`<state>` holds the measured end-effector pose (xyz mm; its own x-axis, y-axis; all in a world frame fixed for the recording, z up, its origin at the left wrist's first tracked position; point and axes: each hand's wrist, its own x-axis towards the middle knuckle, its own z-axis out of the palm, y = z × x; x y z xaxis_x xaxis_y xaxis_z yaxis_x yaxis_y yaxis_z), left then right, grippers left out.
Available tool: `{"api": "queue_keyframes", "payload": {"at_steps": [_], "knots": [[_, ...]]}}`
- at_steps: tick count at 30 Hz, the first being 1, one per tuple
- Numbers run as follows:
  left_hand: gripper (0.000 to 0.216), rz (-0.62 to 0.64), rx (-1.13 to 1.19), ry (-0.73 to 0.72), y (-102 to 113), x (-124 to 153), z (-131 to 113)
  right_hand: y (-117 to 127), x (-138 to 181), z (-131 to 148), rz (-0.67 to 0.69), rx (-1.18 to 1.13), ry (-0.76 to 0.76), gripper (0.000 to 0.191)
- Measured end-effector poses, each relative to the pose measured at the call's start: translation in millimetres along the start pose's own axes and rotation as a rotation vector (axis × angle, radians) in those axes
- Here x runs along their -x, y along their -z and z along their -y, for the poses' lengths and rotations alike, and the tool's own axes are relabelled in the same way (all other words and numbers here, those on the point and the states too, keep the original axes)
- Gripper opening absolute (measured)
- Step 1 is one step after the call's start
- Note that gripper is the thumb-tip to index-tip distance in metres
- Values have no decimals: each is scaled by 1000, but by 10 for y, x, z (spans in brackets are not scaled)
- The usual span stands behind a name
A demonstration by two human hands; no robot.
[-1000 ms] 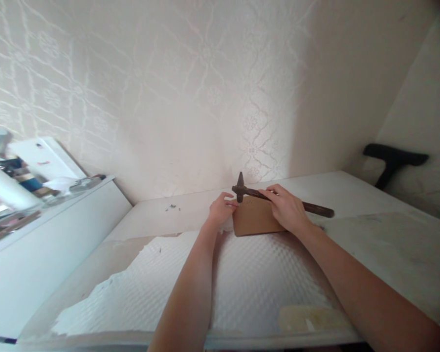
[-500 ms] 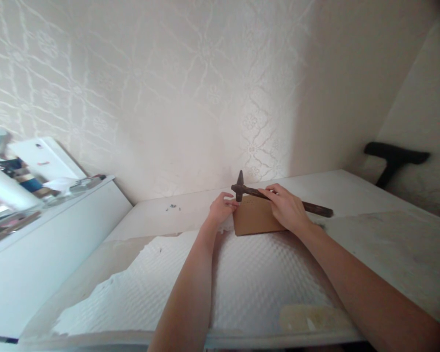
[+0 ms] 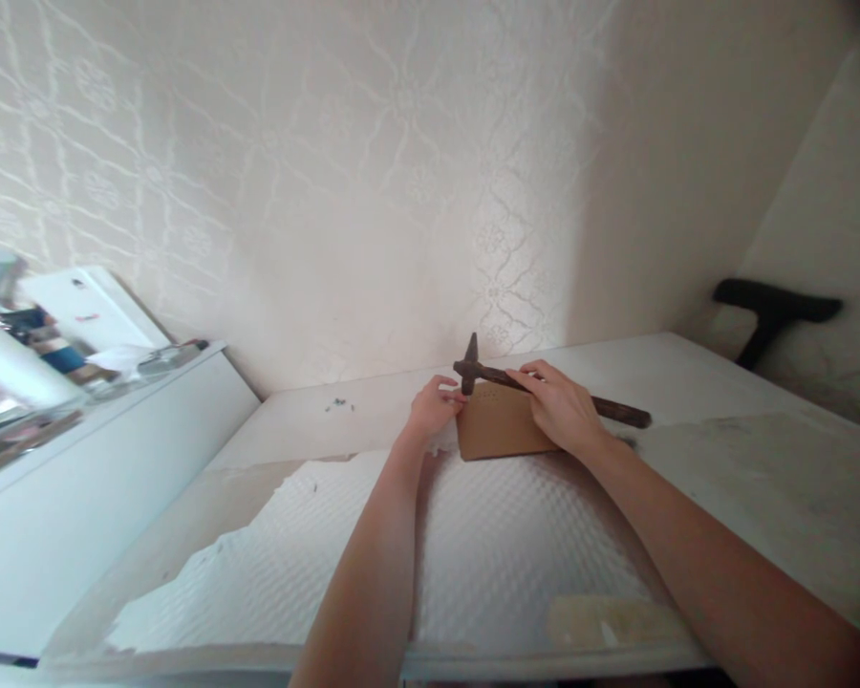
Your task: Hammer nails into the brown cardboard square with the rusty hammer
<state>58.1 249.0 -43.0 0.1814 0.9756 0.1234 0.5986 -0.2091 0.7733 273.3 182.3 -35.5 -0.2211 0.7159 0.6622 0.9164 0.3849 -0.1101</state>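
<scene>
Our left hand [image 3: 434,409] is at the corner of one brown board [image 3: 505,427], our right hand [image 3: 563,409] around one hammer [image 3: 493,375].
From the left, one white cabinet [image 3: 115,497] borders the tabletop [image 3: 279,435], where a cluster of dark bits [image 3: 340,402] lies, too small for us to count; one ragged-edged white textured sheet [image 3: 258,564] spreads in front. Our left hand bends its fingers just under the hammer's head; we cannot tell whether they pinch anything. The board lies between our two hands, its back edge near the wall [image 3: 373,287], its front edge well apart from the tabletop's. Our right hand, over the board's right side, wraps the handle mid-length. Past the handle's end, the tabletop runs on toward one black T-shaped object [image 3: 778,304].
</scene>
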Motion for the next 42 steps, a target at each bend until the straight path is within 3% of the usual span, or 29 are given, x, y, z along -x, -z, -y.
{"api": "queue_keyframes", "payload": {"at_steps": [42], "knots": [[35, -34, -10, 51, 12, 37, -68, -3, -1, -26, 1, 4, -19, 51]]}}
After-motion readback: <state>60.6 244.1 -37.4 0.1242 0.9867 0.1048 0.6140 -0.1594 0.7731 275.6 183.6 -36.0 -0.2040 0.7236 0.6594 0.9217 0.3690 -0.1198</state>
